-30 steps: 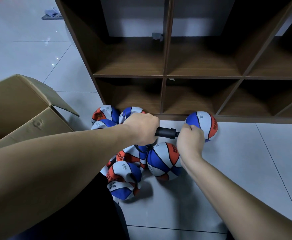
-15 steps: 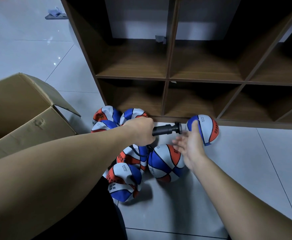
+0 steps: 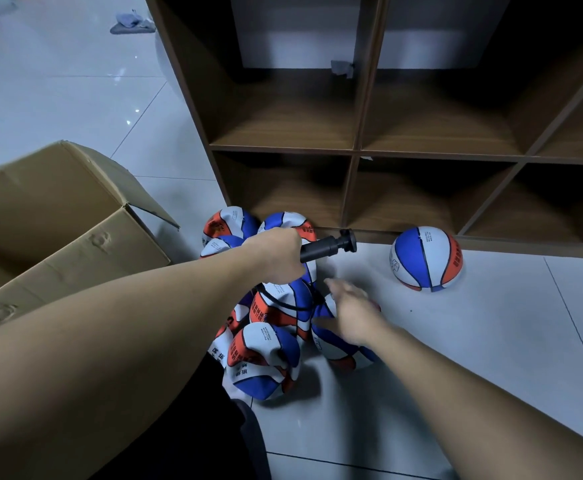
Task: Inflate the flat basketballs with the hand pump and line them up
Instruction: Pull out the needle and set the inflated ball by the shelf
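The box (image 3: 58, 230) stands open at the left, flaps up; what lies inside it cannot be seen. The shelf (image 3: 356, 150) is a grid of brown wooden cubbies, and those in view hold no balls (a scrap of grey tape sticks to one divider).

The left hand (image 3: 276, 254) is clenched around the black pump (image 3: 328, 247), held above the pile (image 3: 269, 327) of limp red, white and blue balls heaped on the floor (image 3: 491, 341) just in front of the shelf's left end. The right hand (image 3: 350, 315) is released, fingers loose and blurred, over the ball (image 3: 338, 351) at the pile's right edge; whether it touches is unclear. One fuller ball (image 3: 425, 259) sits apart to the right, near the shelf's base.

The floor is pale glossy tile, with a grey cloth (image 3: 132, 22) lying far off at the top left.
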`<action>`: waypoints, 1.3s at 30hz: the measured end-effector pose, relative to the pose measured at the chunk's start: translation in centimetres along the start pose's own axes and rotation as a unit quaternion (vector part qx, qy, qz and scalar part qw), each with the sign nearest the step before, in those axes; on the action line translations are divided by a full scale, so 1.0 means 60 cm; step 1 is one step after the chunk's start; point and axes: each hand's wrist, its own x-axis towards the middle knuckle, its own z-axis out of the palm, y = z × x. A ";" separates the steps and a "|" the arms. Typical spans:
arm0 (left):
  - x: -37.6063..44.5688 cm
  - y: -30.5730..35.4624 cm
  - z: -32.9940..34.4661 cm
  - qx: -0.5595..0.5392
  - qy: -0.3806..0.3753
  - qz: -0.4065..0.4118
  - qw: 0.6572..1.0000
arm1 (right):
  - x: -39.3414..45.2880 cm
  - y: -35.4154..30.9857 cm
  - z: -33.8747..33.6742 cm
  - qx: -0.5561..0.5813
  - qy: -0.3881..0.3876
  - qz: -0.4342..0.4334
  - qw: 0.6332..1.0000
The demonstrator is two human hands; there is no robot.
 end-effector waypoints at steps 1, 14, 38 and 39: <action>0.001 -0.003 0.001 0.003 -0.006 -0.005 1.000 | -0.005 0.016 0.008 -0.026 -0.005 0.011 1.000; 0.001 0.130 0.084 -0.007 -0.070 0.068 0.995 | -0.113 0.134 0.016 0.088 0.029 0.135 0.987; -0.024 0.193 0.239 -0.089 0.025 0.026 0.995 | -0.131 0.120 0.073 0.007 0.086 0.123 0.989; -0.027 0.193 0.239 -0.085 0.031 0.030 0.995 | -0.130 0.120 0.075 0.003 0.085 0.122 0.989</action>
